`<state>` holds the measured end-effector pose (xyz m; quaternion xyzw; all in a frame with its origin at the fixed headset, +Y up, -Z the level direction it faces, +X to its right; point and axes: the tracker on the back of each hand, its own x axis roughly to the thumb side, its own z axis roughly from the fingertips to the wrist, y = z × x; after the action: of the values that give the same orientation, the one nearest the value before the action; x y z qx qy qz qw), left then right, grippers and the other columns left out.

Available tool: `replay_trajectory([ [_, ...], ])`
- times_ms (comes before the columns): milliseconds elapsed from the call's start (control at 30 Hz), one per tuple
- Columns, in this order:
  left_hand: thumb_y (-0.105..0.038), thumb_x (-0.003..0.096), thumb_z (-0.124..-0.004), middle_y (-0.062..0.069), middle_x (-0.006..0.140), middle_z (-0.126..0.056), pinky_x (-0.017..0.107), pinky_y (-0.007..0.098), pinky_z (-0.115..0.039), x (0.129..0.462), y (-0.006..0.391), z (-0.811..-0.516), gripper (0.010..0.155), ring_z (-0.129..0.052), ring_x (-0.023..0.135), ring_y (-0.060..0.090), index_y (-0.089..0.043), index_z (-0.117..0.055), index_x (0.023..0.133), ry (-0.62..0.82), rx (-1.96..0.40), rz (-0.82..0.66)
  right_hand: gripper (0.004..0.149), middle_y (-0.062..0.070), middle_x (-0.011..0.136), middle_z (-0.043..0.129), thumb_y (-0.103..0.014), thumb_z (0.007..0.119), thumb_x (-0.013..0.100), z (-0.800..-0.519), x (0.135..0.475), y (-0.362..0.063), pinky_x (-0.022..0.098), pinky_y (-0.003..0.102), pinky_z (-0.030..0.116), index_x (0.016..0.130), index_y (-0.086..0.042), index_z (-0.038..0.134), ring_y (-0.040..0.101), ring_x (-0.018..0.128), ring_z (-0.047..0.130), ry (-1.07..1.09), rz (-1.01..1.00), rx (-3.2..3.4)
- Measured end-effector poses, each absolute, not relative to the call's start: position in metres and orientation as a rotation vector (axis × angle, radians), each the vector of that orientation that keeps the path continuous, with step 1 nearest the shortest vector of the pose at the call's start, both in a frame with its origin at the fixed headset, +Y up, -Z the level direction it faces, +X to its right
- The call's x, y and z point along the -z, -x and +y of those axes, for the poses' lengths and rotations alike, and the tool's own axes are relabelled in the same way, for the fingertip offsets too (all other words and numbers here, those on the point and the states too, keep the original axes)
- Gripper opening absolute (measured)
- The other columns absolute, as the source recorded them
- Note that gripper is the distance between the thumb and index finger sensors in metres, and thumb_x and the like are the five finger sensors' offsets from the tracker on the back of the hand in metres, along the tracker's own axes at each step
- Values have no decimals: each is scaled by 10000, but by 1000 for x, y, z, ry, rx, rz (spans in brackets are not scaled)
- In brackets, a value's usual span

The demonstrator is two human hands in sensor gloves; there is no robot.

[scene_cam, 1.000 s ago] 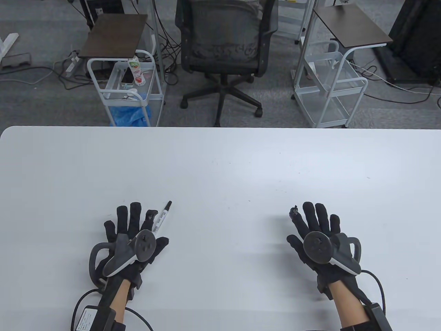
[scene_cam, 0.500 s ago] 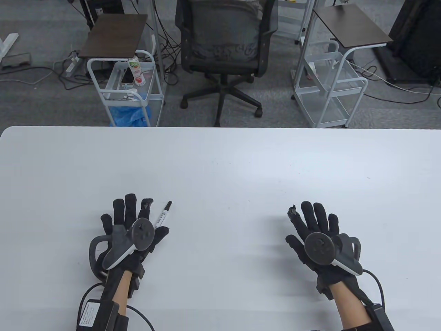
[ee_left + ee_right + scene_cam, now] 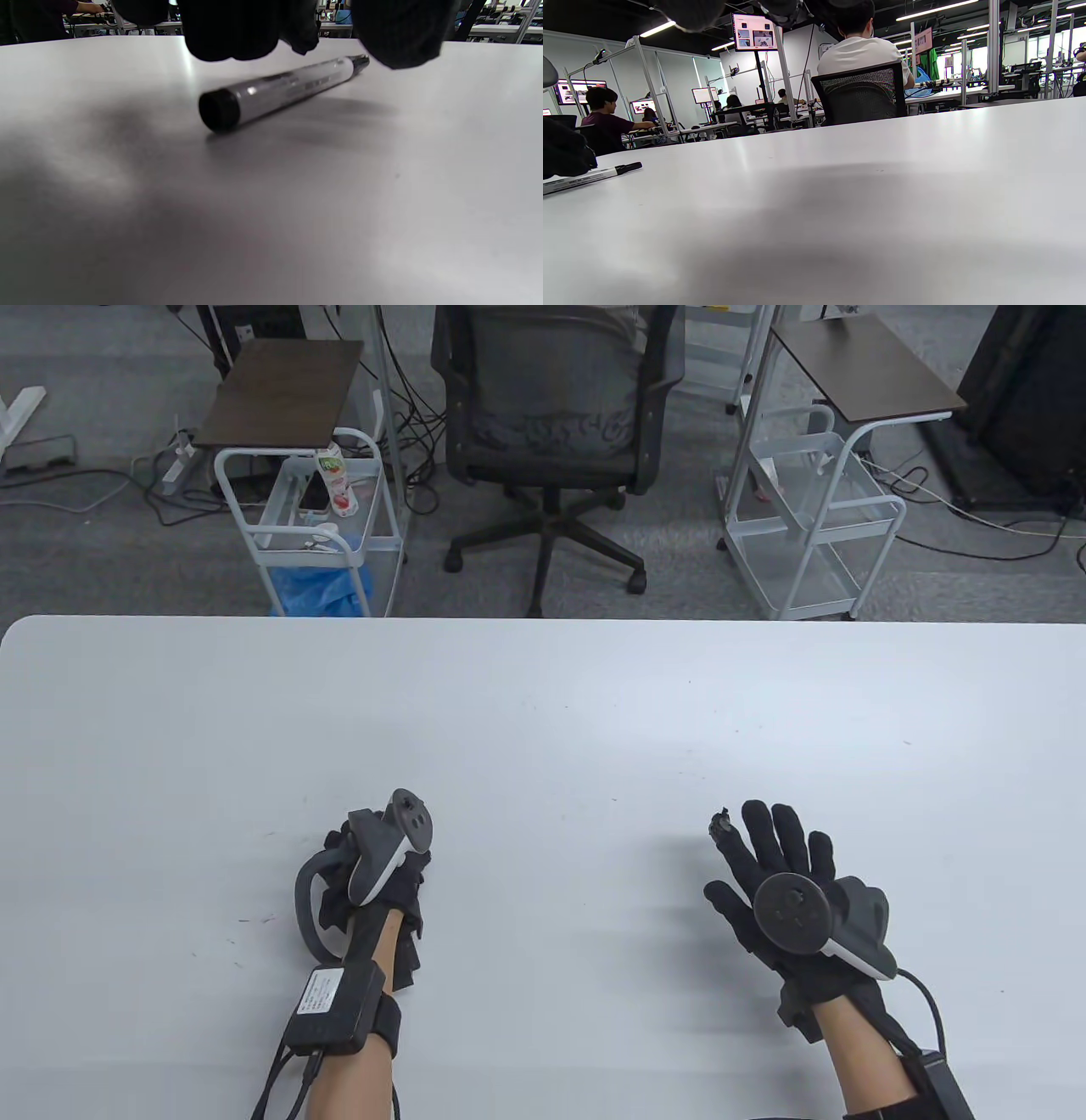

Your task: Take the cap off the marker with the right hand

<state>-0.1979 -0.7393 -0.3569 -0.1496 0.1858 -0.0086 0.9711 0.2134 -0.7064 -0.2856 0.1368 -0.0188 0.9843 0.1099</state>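
Two gloved hands sit over the white table (image 3: 543, 687), well apart. The left hand (image 3: 373, 869) is turned on its side, its fingers (image 3: 229, 29) curled down just above the marker (image 3: 280, 91), which lies flat on the table beneath them; whether they touch it cannot be told. The marker cap (image 3: 628, 168) is on the marker, pointing out past the fingertips. The right hand (image 3: 785, 882) lies palm down with its fingers (image 3: 785, 836) spread wide, holding nothing.

left hand (image 3: 377, 869) turned on edge over marker (image 3: 280, 91), fingers curled, perhaps not yet gripping
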Motion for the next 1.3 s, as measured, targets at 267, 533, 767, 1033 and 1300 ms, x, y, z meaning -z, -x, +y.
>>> replay_trajectory([
  [267,-477,511,-775,56,968,-745,782,523,-592,357,198,-757,662,-743,837,247,-147,-655,1072,288,-19,468,710,243,1257,216,-505,540,585,-706,285,-213,736,695,195,1201,-206,350,486,1097,187,-428,-20,-2877],
  [533,-347,604,-616,106,1010,-603,814,584,-450,366,189,-765,547,-618,883,304,-77,-525,1071,399,57,468,704,239,1258,220,-497,542,585,-706,284,-212,736,695,199,1199,-207,356,489,1095,191,-445,2,-2883],
  [767,-339,565,-595,100,1032,-634,803,578,-497,362,188,-754,537,-655,911,316,-98,-566,1043,280,72,391,703,239,1257,230,-496,543,584,-700,278,-208,737,695,206,1198,-205,361,487,1096,198,-490,-46,-2886],
  [1033,-326,570,-590,111,1089,-657,798,549,-558,338,185,-689,537,-719,962,315,-144,-512,1069,88,3,265,702,242,1257,233,-494,544,584,-703,278,-204,737,694,205,1198,-204,362,489,1093,192,-502,-21,-2901],
  [1300,-332,569,-593,59,1042,-727,762,502,-631,308,171,-660,536,-776,924,276,-156,-523,1071,-28,-68,101,700,242,1256,240,-492,544,584,-706,276,-195,737,693,208,1196,-206,362,489,1092,194,-531,7,-2926],
])
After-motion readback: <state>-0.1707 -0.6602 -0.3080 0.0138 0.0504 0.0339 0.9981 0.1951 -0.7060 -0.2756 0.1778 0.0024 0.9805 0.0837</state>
